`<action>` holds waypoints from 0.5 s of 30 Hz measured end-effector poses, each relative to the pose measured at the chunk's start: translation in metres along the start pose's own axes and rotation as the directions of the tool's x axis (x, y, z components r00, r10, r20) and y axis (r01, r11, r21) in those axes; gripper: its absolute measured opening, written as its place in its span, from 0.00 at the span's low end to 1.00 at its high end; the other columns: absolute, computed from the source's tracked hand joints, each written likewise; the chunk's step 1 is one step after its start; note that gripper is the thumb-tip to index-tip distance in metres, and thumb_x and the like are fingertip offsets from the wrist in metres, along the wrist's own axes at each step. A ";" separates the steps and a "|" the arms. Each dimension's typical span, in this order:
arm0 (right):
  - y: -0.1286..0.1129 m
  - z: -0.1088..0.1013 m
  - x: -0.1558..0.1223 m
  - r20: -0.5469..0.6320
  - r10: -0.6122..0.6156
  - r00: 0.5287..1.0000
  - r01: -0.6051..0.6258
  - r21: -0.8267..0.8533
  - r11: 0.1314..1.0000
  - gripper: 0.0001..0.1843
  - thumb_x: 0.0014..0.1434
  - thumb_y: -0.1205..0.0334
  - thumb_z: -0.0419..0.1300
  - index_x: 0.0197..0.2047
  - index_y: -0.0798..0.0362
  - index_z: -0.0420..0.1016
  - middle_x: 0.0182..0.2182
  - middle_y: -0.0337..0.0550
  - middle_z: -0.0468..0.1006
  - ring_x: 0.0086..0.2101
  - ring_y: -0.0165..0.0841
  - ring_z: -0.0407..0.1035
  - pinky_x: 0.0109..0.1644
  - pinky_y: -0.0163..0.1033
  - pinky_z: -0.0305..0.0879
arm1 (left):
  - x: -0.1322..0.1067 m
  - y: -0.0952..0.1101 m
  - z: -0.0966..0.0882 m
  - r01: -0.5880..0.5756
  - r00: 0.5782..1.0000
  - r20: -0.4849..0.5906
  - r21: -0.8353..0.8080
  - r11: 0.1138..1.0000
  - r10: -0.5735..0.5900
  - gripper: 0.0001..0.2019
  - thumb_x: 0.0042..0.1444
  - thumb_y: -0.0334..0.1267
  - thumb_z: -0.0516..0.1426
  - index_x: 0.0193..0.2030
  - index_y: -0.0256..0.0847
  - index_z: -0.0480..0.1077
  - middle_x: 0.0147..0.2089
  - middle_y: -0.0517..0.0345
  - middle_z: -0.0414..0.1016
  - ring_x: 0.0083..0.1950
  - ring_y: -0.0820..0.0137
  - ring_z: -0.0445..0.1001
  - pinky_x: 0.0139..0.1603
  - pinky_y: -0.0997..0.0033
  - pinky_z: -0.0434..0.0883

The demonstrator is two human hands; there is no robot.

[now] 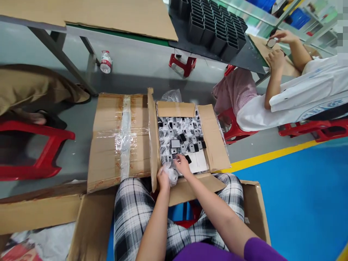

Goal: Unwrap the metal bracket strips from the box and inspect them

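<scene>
An open cardboard box [212, 137] stands on the floor in front of my knees, filled with several small grey and black parts in clear plastic bags [179, 136]. My left hand [163, 177] is closed on a bunch of clear plastic [172, 173] at the box's near edge. My right hand [182, 165] reaches into the box, fingertips pinching among the small parts at the near row. What those fingers hold is too small to make out.
A taped, closed cardboard box [119, 137] lies to the left. Another open carton [255, 210] sits by my right leg. A seated co-worker [288, 90] works at a table holding black trays [214, 25]. Red stools [35, 145] and a water bottle [106, 62] stand on the floor.
</scene>
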State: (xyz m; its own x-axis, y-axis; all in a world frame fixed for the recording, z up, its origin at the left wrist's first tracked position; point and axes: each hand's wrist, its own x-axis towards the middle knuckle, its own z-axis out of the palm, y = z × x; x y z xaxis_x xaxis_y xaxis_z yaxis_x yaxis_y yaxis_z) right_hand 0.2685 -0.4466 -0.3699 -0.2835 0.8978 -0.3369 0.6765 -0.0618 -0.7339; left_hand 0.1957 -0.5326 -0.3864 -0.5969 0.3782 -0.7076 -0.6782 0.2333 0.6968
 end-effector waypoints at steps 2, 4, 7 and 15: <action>-0.002 0.011 0.008 0.065 0.031 0.997 -0.027 -0.064 0.998 0.21 0.54 0.64 0.65 0.52 0.59 0.75 0.42 0.53 0.81 0.41 0.41 0.76 0.49 0.42 0.68 | -0.001 0.000 0.000 0.042 0.998 -0.052 -0.005 0.999 -0.042 0.16 0.43 0.48 0.61 0.32 0.35 0.74 0.24 0.57 0.74 0.30 0.66 0.75 0.35 0.67 0.71; -0.004 0.022 0.011 0.102 0.064 0.993 -0.052 -0.113 0.992 0.27 0.51 0.66 0.67 0.55 0.61 0.73 0.42 0.58 0.81 0.43 0.45 0.75 0.48 0.44 0.67 | -0.003 0.002 0.001 0.076 0.994 -0.075 -0.009 0.997 -0.076 0.16 0.45 0.50 0.60 0.29 0.35 0.73 0.20 0.59 0.70 0.27 0.66 0.74 0.32 0.67 0.70; -0.003 0.028 0.007 0.133 0.075 0.988 -0.055 -0.147 0.988 0.30 0.54 0.68 0.64 0.60 0.59 0.69 0.44 0.59 0.81 0.44 0.46 0.75 0.47 0.43 0.67 | -0.009 0.007 0.003 0.076 0.995 -0.062 -0.022 0.997 -0.078 0.17 0.47 0.50 0.61 0.32 0.35 0.74 0.24 0.57 0.74 0.30 0.66 0.75 0.34 0.68 0.71; -0.002 -0.004 -0.014 0.157 -0.011 0.987 0.052 -0.257 0.965 0.29 0.61 0.64 0.60 0.65 0.51 0.65 0.44 0.50 0.81 0.42 0.39 0.75 0.45 0.39 0.66 | -0.017 0.007 0.005 0.093 0.995 0.025 0.065 0.994 -0.094 0.18 0.41 0.46 0.70 0.28 0.33 0.73 0.24 0.58 0.73 0.27 0.71 0.71 0.29 0.71 0.67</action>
State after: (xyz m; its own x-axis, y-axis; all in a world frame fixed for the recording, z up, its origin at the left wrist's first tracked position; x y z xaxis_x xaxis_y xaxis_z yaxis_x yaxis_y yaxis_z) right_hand 0.2736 -0.4575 -0.3612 -0.3943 0.8186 -0.4177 0.8130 0.0988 -0.5739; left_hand 0.2034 -0.5330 -0.3691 -0.5192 0.3770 -0.7671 -0.7013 0.3251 0.6344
